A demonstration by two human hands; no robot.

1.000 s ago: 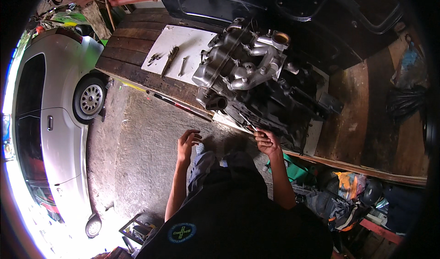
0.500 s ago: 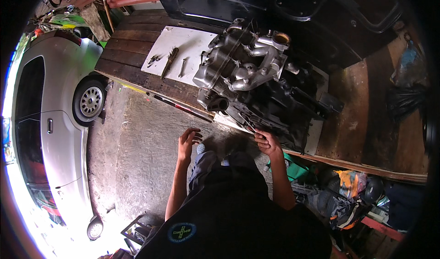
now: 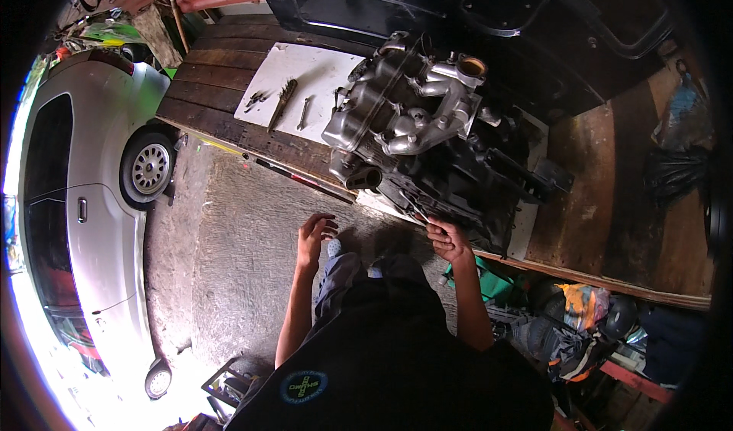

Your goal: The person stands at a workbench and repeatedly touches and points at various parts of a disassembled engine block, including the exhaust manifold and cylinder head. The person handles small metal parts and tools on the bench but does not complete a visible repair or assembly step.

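My right hand (image 3: 449,240) is closed round the lower end of a slim silver wrench (image 3: 413,203). The tool's far end reaches the dark near side of an engine (image 3: 405,118) lying on the bench; whether it sits on a bolt is too small to tell. My left hand (image 3: 314,236) hangs in the air in front of the bench edge, fingers loosely bent and apart, holding nothing. Left of the engine, a white board (image 3: 271,68) carries a second wrench (image 3: 304,112), a brush (image 3: 283,104) and several small dark bolts (image 3: 256,100).
The wooden bench (image 3: 210,72) runs across in front of me, with a black panel (image 3: 366,3) standing behind it. A silver car (image 3: 107,202) is parked at the left. Under the bench's right part lie a green container (image 3: 489,280) and heaped cloths and bags (image 3: 584,309).
My right hand has shifted very slightly, and the wrench with it, its far end still at the engine. The left hand stays where it was.
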